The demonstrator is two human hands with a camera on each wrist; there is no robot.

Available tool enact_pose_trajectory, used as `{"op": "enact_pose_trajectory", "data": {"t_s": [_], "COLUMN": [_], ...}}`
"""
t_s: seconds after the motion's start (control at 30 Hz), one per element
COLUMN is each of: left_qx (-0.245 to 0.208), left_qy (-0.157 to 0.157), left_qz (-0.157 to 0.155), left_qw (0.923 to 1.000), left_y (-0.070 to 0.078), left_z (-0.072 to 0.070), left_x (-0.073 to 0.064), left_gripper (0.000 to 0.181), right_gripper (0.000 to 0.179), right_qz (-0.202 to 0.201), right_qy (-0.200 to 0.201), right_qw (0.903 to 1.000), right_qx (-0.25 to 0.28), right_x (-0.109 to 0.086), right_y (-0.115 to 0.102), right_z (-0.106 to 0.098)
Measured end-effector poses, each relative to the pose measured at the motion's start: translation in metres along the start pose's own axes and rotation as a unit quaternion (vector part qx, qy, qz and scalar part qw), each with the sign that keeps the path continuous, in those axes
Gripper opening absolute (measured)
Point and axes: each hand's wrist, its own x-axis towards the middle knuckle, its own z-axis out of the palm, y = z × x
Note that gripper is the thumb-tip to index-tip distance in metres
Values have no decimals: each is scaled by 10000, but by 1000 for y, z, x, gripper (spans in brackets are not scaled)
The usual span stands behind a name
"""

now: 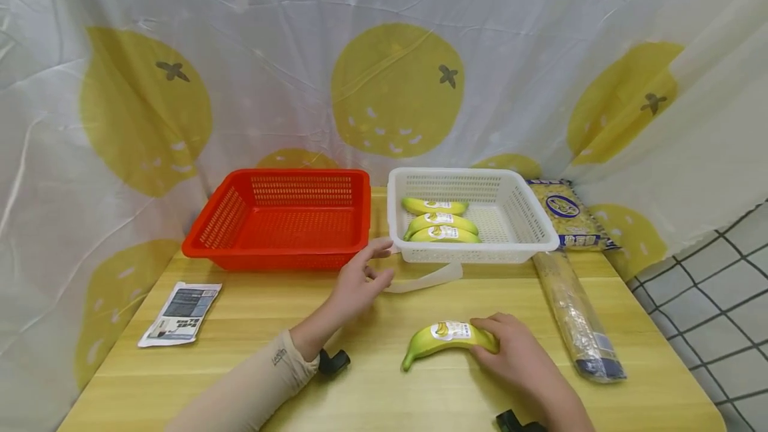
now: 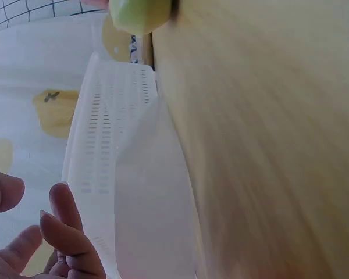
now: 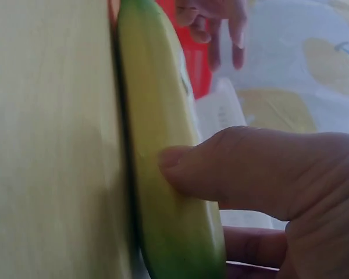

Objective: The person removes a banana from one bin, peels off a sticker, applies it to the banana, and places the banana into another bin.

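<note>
My right hand (image 1: 510, 349) grips one end of a yellow-green banana (image 1: 444, 342) with a white label, close over the tabletop. Seen from the right wrist, the thumb presses along the side of the banana (image 3: 157, 116), and other fingers lie behind it. My left hand (image 1: 357, 282) hovers by the front right corner of the red basket (image 1: 282, 260), fingers loosely bent and holding nothing. Beside it a pale, translucent strip (image 1: 429, 279) lies on the table; the left wrist view shows this strip (image 2: 154, 197) apart from the fingers (image 2: 70, 232).
In the white basket (image 1: 480, 253) lie three labelled bananas (image 1: 443, 220), at its left side. To its right are a yellow printed bag (image 1: 567, 215) and a long clear packet (image 1: 579, 315). A small printed packet (image 1: 181, 314) lies at the table's left. A patterned curtain (image 1: 252, 72) hangs behind.
</note>
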Motion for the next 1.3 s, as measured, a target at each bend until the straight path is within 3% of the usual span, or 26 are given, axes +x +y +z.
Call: {"op": "enact_pose_trajectory", "data": {"t_s": [0.1,0.2,0.3,0.43,0.57,0.67,0.8,0.87,0.93,1.03,1.13,1.3], "left_qx": [-508,-904,-1225,-1659,-1868,-1897,-1927,-1948,-1963,-1995,-2033,-2092], "left_qy": [33,251,735,1439,1764,1824,1833,1823,1789,1728,1691,1699], "left_qz": [-372,-546,-488,-353,-277,-206,-158,-160,-199,-274,-320,-359], "left_qw": [9980,9941,9885,9749,9660,9645,9638,9636,9639,9642,9639,9623], "left_y": [0,-1,-6,-13,-16,-17,-17,-17,-17,-18,-19,-20], "left_z": [9,19,31,42,45,45,45,44,43,43,44,47], "left_x": [11,19,26,32,35,36,38,38,39,39,39,40], "left_gripper": [49,42,34,25,17,15,15,16,18,21,24,24], "right_gripper": [46,47,47,47,45,42,40,40,39,41,43,20], "right_qz": [83,177,186,163,0,-475,-1065,-1045,-904,-624,-518,-616], "right_qy": [-110,-186,-181,-168,-69,457,1543,1913,1976,1538,688,-530], "right_qw": [9999,9995,9994,9996,9996,9968,9802,9739,9746,9860,9957,9925], "right_qx": [92,172,208,168,262,460,641,624,540,164,-334,-912], "right_x": [-4,-7,-10,-11,-11,-7,15,33,55,92,129,173], "right_y": [7,14,20,24,27,30,25,18,11,1,-6,-12], "right_z": [-6,-10,-13,-16,-19,-25,-49,-66,-84,-106,-114,-104]}}
